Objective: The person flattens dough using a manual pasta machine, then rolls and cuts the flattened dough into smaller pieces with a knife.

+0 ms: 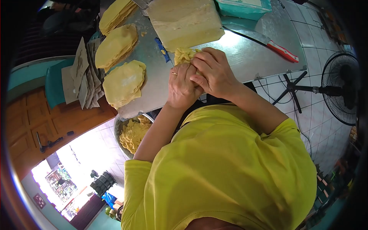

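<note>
At the near edge of the metal table (245, 63), my left hand (182, 86) and my right hand (215, 73) press together over a lump of yellow dough (183, 55). The dough bulges out beyond the fingers, and the rest of it is hidden beneath them. Both hands have their fingers curled on it, and a ring shows on the left one. Just past the dough lies a thick pale slab (186, 23), its surface smeared. A small blue strip (162, 50) rests left of the dough, with yellow bits on it.
Stacks of flat yellow dough sheets (124, 82) line the table's left side. A red-handled knife (283, 51) lies at right, near a teal tub (245, 9). Below the left edge stands a bowl of dough (134, 134). Cardboard pieces (82, 76) lean left; a fan (340, 86) stands right.
</note>
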Motion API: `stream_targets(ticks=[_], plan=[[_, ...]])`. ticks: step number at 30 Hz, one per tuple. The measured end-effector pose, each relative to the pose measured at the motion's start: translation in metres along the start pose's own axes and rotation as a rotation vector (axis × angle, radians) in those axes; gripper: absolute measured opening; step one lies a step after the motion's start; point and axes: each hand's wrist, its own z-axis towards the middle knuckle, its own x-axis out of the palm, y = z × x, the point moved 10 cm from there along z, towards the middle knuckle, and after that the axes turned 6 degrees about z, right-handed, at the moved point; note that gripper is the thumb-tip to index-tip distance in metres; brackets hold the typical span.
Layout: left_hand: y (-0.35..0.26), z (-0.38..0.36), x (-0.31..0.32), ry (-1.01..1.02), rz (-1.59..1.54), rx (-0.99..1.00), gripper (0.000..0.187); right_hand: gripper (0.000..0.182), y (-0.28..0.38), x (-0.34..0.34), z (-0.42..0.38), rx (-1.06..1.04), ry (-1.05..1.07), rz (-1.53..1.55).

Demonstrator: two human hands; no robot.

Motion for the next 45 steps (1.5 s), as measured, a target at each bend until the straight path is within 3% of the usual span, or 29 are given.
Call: stream_targets(ticks=[5, 7, 8, 9, 11, 14, 19, 21, 25, 27, 41, 43, 44, 45], plan=[[0.015, 0.016, 0.001, -0.008, -0.028, -0.039, 0.025, 0.02, -0.016, 0.02, 0.023, 0.011, 0.156, 0.031], [0.026, 0.025, 0.004, 0.06, -0.063, -0.127, 0.02, 0.026, -0.03, 0.026, 0.034, 0.054, 0.164, 0.103], [0.041, 0.023, 0.01, 0.08, -0.107, -0.24, 0.02, 0.04, -0.04, 0.033, 0.039, 0.087, 0.136, 0.162], [0.045, 0.023, 0.011, 0.073, -0.106, -0.239, 0.02, 0.04, -0.042, 0.034, 0.042, 0.08, 0.136, 0.159], [0.063, 0.02, 0.027, 0.222, -0.136, -0.382, 0.023, 0.046, -0.061, 0.051, 0.044, 0.268, 0.319, 0.141], [0.063, 0.022, 0.024, 0.206, -0.16, -0.436, 0.025, 0.05, -0.07, 0.053, 0.041, 0.362, 0.362, 0.14], [0.048, 0.016, 0.006, 0.145, -0.206, -0.353, 0.027, 0.034, -0.044, 0.03, 0.028, 0.168, 0.169, 0.116], [0.059, 0.006, -0.009, 0.034, -0.469, -0.415, 0.029, 0.029, -0.034, 0.016, 0.024, 0.13, 0.109, 0.123], [0.118, -0.009, -0.031, -0.041, -0.109, -0.6, 0.032, 0.02, -0.028, 0.007, 0.018, 0.108, 0.03, 0.174], [0.136, -0.013, -0.01, 0.278, -0.053, -0.805, 0.04, 0.02, -0.027, 0.007, 0.019, 0.092, 0.001, 0.183], [0.214, 0.027, 0.021, 0.264, 0.286, -0.714, 0.025, 0.018, -0.034, 0.009, 0.021, 0.134, 0.017, 0.212], [0.203, 0.045, 0.005, 0.076, 0.253, -0.638, 0.023, 0.018, -0.034, 0.008, 0.023, 0.138, 0.016, 0.199], [0.194, 0.052, 0.0, 0.081, 0.241, -0.638, 0.023, 0.019, -0.034, 0.008, 0.022, 0.141, 0.018, 0.193], [0.175, 0.058, -0.015, -0.015, 0.083, -0.6, 0.022, 0.019, -0.035, 0.008, 0.021, 0.15, 0.024, 0.186]])
